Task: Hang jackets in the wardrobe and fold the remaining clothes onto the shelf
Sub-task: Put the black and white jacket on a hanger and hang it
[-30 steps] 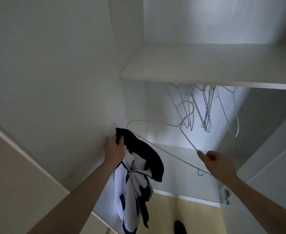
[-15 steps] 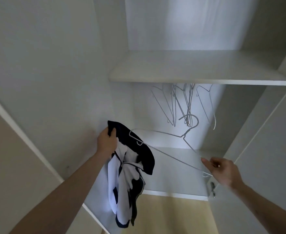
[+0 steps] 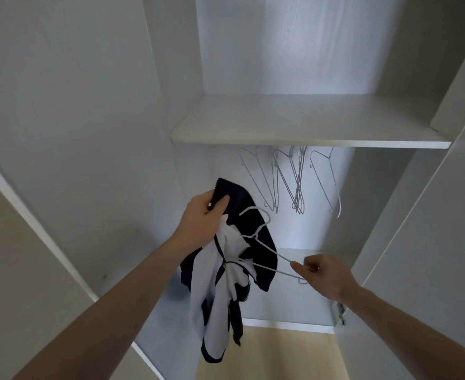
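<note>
On your far left the open wardrobe door [image 3: 20, 242] slants across the view, its pale edge running down toward the bottom of the frame, and beside it the wardrobe's left inner wall [image 3: 88, 105] stands bare. Your left hand [image 3: 202, 219] is raised in front of that wall, fingers curled tight around the dark collar of the jacket [image 3: 226, 270], a navy and white garment that hangs bunched and twisted below your fist, its lower end dangling above the wardrobe floor panel [image 3: 280, 305]. Lying against the front of the jacket is the wire hanger [image 3: 261, 242] you hold, its hook up near the dark collar and its long arm slanting down to the right; it rests against the cloth, and whether any part is already inside the garment cannot be told. Above, the shelf [image 3: 308, 138] spans the wardrobe, its front edge just over the hanging space. Under it a cluster of empty wire hangers [image 3: 289, 182] hangs, tops hidden by the shelf, with one more set apart to the right; they dangle just behind and to the right of the jacket's collar. There is open room below them down to the floor panel. Your right hand [image 3: 324, 275] pinches the lower end of the hanger's arm between thumb and curled fingers, near the floor panel's right side. Past it the wardrobe's right wall [image 3: 385, 215] and the right door [image 3: 445, 242] close that side, with a hinge [image 3: 341, 314] just below your wrist. Light wooden flooring [image 3: 267, 352] shows beneath.
</note>
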### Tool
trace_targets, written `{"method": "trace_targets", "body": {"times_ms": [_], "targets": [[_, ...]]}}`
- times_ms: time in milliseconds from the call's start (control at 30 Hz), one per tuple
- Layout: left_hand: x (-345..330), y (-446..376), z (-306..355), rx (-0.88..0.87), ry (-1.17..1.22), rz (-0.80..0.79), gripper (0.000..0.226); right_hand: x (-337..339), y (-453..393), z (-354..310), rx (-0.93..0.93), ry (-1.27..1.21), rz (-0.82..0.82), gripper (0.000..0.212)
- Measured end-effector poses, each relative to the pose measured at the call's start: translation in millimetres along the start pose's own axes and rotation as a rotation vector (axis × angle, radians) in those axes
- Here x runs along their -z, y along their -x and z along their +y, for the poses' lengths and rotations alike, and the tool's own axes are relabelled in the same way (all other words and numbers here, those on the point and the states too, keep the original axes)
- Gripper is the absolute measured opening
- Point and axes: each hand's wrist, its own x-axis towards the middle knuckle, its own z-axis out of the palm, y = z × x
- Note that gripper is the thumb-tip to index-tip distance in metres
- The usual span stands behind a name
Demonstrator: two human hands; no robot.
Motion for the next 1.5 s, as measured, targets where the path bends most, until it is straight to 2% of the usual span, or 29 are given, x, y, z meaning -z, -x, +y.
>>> {"method": "trace_targets", "body": {"times_ms": [67,167,233,367,433,500,533,567,633,700,767,867,933,967,1033,1133,1233,1300,1400,1500], "targets": [[-2.2,1.5,10.5,0.004,-0.035,-0.070,0.027,-1.9,-0.1,-9.3,-0.012,-0.003,0.008,0.066],[-0.8,7.6,12.4,0.067,-0.179,-0.156,0.038,-5.9,8.6,-20.1,-0.034,-0.144,0.065,0.066],[-1.0,20.8,9.3,0.050,-0.270,-0.244,0.035,-9.7,17.2,-25.7,-0.058,-0.245,0.109,0.064],[2.5,39.3,-2.7,-0.270,-0.748,-0.400,0.021,-20.3,35.6,-32.0,-0.121,-0.374,0.188,0.064],[12.4,37.3,0.3,-0.345,-0.729,-0.418,0.039,-25.1,44.6,-32.5,-0.143,-0.424,0.206,0.065],[21.0,24.0,0.4,-0.324,-0.713,-0.395,0.059,-27.8,51.8,-32.8,-0.139,-0.453,0.220,0.065],[25.5,16.6,0.0,-0.276,-0.741,-0.388,0.060,-28.2,54.1,-34.0,-0.130,-0.468,0.229,0.065],[28.6,10.5,1.9,-0.224,-0.778,-0.400,0.050,-27.9,55.7,-35.6,-0.122,-0.479,0.239,0.065],[32.4,2.2,3.2,-0.168,-0.818,-0.447,0.007,-25.1,55.9,-39.4,-0.113,-0.473,0.248,0.064],[32.8,-1.0,4.2,-0.236,-0.840,-0.423,0.031,-18.7,55.4,-40.0,-0.126,-0.472,0.258,0.061],[35.1,-2.6,5.5,-0.297,-0.822,-0.373,0.031,-12.7,53.8,-36.8,-0.152,-0.502,0.273,0.048],[35.4,-7.0,10.8,-0.370,-0.785,-0.310,0.021,-8.8,49.2,-29.1,-0.291,-0.842,0.392,0.026],[34.2,-10.8,17.9,-0.408,-0.761,-0.270,0.021,-12.6,43.7,-24.5,-0.552,-1.173,0.462,0.028],[34.3,-12.7,22.3,-0.431,-0.746,-0.241,0.021,-17.3,42.3,-22.7,-0.700,-1.296,0.434,0.033],[35.3,-17.0,28.9,-0.461,-0.728,-0.200,0.021,-32.4,44.0,-24.0,-0.890,-1.370,0.244,0.040],[35.5,-20.8,39.3,-0.478,-0.703,-0.178,0.022,-53.8,44.7,-40.5,-0.897,-1.249,-0.091,0.054],[33.4,-22.2,48.6,-0.494,-0.691,-0.162,0.031,-59.8,33.4,-60.5,-0.875,-1.182,-0.239,0.068],[33.2,-21.8,53.5,-0.492,-0.688,-0.162,0.035,-59.2,24.7,-67.7,-0.898,-1.197,-0.285,0.067],[37.5,-19.9,57.1,-0.499,-0.685,-0.160,0.040,-60.9,14.3,-67.1,-0.890,-1.251,-0.265,0.042],[47.9,-19.4,52.4,-0.471,-0.711,-0.146,0.045,-50.2,6.0,-55.9,-0.860,-1.305,-0.029,0.005]]}}
